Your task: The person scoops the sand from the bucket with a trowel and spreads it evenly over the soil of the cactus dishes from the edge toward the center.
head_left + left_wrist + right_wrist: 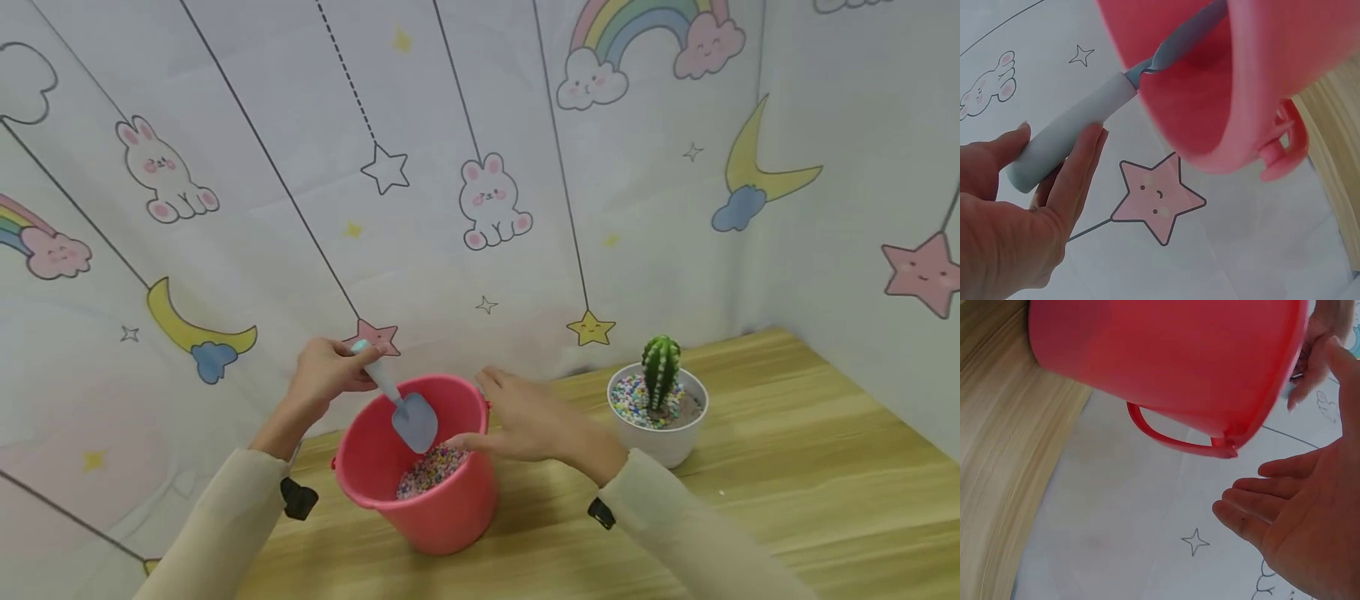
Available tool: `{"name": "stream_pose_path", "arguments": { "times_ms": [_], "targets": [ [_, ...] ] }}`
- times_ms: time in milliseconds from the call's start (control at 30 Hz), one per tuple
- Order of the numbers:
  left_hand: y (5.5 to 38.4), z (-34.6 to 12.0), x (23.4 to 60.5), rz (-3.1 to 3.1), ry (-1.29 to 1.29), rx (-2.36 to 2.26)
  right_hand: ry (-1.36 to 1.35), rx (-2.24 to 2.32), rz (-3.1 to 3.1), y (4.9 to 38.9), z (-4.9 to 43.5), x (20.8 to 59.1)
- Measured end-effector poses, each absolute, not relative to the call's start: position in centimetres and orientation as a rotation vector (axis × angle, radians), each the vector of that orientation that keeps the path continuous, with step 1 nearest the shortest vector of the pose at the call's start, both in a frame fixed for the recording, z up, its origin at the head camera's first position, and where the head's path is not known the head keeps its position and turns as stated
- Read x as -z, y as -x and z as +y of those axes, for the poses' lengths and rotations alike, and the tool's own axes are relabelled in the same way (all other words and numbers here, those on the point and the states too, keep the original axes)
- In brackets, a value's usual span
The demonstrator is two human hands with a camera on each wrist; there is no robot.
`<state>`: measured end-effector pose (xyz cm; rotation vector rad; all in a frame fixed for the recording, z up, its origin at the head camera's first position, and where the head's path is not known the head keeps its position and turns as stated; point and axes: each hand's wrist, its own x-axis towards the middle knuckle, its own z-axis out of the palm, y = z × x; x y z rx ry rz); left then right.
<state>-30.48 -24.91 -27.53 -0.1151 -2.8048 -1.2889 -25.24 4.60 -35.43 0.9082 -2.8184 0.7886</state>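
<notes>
Left hand [330, 373] pinches the pale blue-grey trowel [415, 421] near the top of its grip, thumb one side, fingers the other. Trowel slants down and right from that hand; blade sits in the mouth of the red bucket [457, 508], above small multicoloured beads [429, 477]. Can't tell if the tip touches them.

Right hand [528, 417] is at the bucket's right side, holding nothing, fingers extended and thumb apart, thumb reaching toward the rim. Can't confirm thumb contact.

Head view only: beads inside the bucket, plus a white pot [660, 442] on the bench [795, 450], right of the right hand, with a green cactus [661, 371], more beads and a brown soil patch on its right.

Left wrist view: blade edge-on past the rim, and a red side lug [1285, 147] on the bucket. Right wrist view: the bucket's curved handle [1172, 442] down along the wall, a gap between it and the right fingers.

Markings: backdrop [660, 200] at the far side is printed with rabbits, stars, moons, rainbows.
</notes>
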Motion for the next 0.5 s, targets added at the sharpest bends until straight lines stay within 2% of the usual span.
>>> {"name": "stream_pose_path", "arguments": {
  "times_ms": [500],
  "targets": [
    [31.6, -25.3, 29.3, -2.839, 0.044, 1.387, -0.839, -0.649, -2.996, 26.1, 1.9, 37.4]
  ]
}}
